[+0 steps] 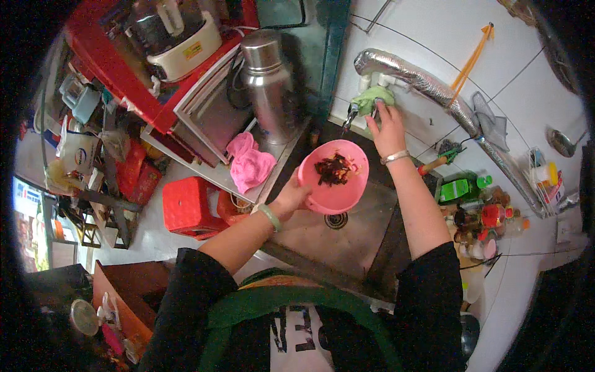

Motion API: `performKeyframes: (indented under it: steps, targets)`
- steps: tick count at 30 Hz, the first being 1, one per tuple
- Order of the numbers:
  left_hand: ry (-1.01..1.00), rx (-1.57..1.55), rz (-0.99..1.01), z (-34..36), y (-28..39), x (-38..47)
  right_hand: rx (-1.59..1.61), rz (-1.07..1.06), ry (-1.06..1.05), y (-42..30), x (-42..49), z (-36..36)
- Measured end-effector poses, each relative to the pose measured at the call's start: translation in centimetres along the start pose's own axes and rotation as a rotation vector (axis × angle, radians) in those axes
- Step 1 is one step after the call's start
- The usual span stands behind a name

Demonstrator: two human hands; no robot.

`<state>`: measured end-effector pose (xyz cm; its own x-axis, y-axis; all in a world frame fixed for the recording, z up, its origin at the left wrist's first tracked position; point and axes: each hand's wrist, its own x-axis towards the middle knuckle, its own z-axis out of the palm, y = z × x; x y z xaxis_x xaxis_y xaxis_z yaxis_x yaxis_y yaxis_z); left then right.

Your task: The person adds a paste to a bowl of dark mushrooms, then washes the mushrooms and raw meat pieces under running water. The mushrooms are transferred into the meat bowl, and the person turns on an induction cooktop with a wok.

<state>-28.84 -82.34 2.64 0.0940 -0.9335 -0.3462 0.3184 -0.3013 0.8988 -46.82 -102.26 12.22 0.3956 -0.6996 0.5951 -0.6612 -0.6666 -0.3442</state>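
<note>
My left hand (292,197) grips the rim of a pink plastic bowl (320,197), held tilted over the sink basin (358,232). Dark, reddish and pale food pieces (333,169) lie in the bowl. My right hand (388,130) is raised, its fingers at the handle of a wall tap (349,118) that has a green cloth (372,97) wrapped about its base. The spout points down, just above the bowl's far edge; whether water runs cannot be told. The sink drain (335,220) shows below the bowl.
Left of the sink, a pink cloth (251,162) and a steel vacuum flask (267,88) sit on a counter near a red shelf (172,111). A red plastic stool (188,207) stands lower left. Right are a green detergent bottle (458,188), several condiment bottles (492,216) and a foil-wrapped pipe (418,74).
</note>
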Motion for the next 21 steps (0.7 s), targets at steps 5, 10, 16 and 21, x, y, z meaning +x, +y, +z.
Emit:
performKeyframes:
  steps: [5,10,16,21]
  targets:
    - [-0.091,-0.008,-0.067,2.7,1.0,5.0,0.072,-0.135,-0.057,3.3,0.1,-0.9]
    - [-0.027,-0.063,-0.066,4.2,2.1,7.3,0.172,-0.169,-0.144,5.2,0.7,-2.4]
    - [-0.035,-0.059,-0.103,4.0,2.8,7.7,0.168,-0.098,-0.108,4.8,0.7,-2.0]
    - [-0.035,-0.070,-0.076,4.0,2.4,7.9,0.119,-0.037,-0.004,4.6,0.6,-2.6]
